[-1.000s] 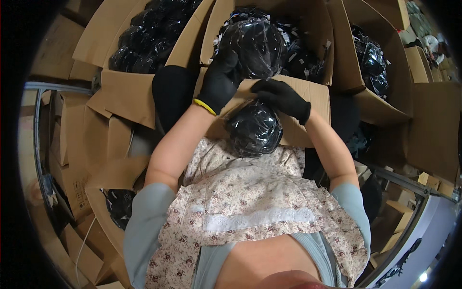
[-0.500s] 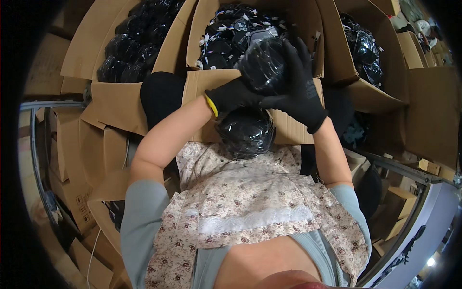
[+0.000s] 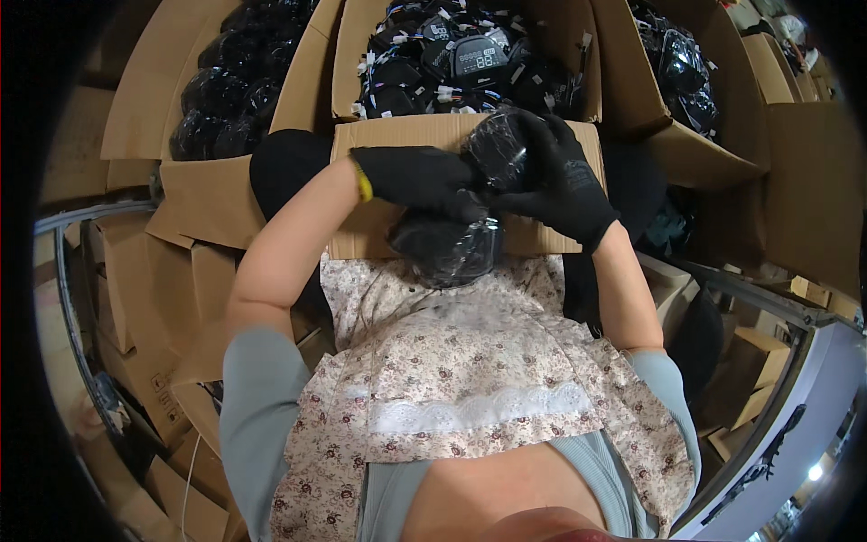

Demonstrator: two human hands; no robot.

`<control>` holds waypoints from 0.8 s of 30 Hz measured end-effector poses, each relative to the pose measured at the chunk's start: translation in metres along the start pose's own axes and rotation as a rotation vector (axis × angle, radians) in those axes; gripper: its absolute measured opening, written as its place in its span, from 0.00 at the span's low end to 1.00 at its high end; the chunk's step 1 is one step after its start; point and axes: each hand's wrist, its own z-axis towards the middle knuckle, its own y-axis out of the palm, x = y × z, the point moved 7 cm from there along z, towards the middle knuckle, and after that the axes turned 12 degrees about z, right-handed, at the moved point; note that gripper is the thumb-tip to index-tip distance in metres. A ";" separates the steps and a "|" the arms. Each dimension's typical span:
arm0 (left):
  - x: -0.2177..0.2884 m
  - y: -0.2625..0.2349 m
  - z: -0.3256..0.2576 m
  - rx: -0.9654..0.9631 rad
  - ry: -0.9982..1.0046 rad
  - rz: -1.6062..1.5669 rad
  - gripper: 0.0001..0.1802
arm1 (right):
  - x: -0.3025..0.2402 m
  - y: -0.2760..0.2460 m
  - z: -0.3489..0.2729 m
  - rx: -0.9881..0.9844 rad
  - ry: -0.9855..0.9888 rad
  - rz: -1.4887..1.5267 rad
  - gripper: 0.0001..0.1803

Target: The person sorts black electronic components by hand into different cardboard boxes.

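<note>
My right hand [image 3: 569, 185], in a black glove, grips a film-wrapped black display unit [image 3: 497, 149] from its right side, tilted above a cardboard flap. My left hand [image 3: 420, 181], in a black glove with a yellow cuff, reaches in from the left with its fingers curled between that unit and a second glossy black bundle [image 3: 447, 248]. That rounded bundle, covered in shiny film, rests at the flap's near edge against my patterned apron [image 3: 452, 352]. What the left fingertips hold is hidden.
Ahead stands an open carton [image 3: 348, 86] of black display units [image 3: 483, 56] with loose wires and white plugs. Film-wrapped black units [image 3: 226, 90] fill a carton on the left. Another carton [image 3: 713, 167] on the right holds wrapped units. Folded cardboard [image 3: 135, 298] leans at far left.
The wrapped display unit has come down and nearer, off the far carton's contents. My right hand moved with it, and my left hand shifted slightly left. The lower bundle turned a little.
</note>
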 end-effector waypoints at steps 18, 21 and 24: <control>-0.030 -0.002 0.002 0.320 0.106 -0.312 0.26 | 0.051 -0.018 -0.022 0.136 0.243 0.996 0.43; -0.009 -0.004 0.000 0.169 0.117 -0.273 0.24 | 0.045 -0.023 0.003 0.123 0.272 1.437 0.34; -0.009 -0.009 0.011 0.095 0.085 -0.287 0.25 | 0.048 -0.024 0.032 0.090 0.094 1.478 0.34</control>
